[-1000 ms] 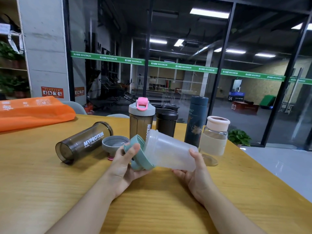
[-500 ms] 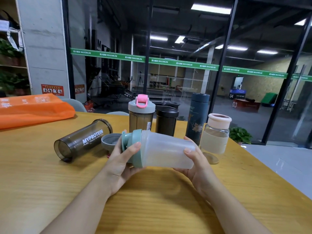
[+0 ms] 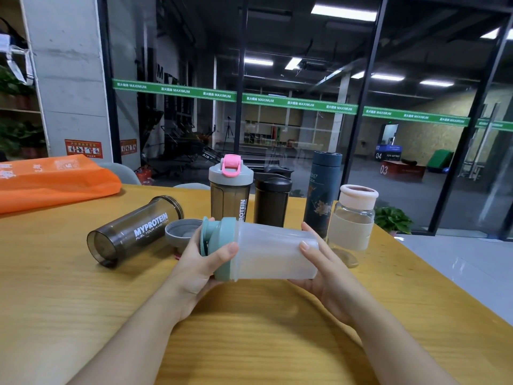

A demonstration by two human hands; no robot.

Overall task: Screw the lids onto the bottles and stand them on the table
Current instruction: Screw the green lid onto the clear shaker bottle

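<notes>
I hold a frosted clear bottle (image 3: 273, 254) sideways above the wooden table (image 3: 83, 301). Its teal lid (image 3: 220, 240) sits on the mouth, pointing left. My left hand (image 3: 200, 262) grips the lid, thumb across its rim. My right hand (image 3: 322, 268) cups the bottle's base end. A smoky MYPROTEIN bottle (image 3: 133, 232) lies on its side without a lid at the left. Its grey lid (image 3: 180, 232) rests upside down beside it, just behind my left hand.
Several capped bottles stand behind: a smoky one with grey-pink lid (image 3: 230, 190), a black one (image 3: 272, 201), a tall dark blue flask (image 3: 322, 190) and a glass bottle with cream lid (image 3: 352, 218). An orange bag (image 3: 52, 182) lies far left. The table's right edge runs diagonally.
The teal lid went from tilted off the mouth to seated square on the bottle. The bottle has levelled out and lifted slightly; my left thumb now wraps over the lid.
</notes>
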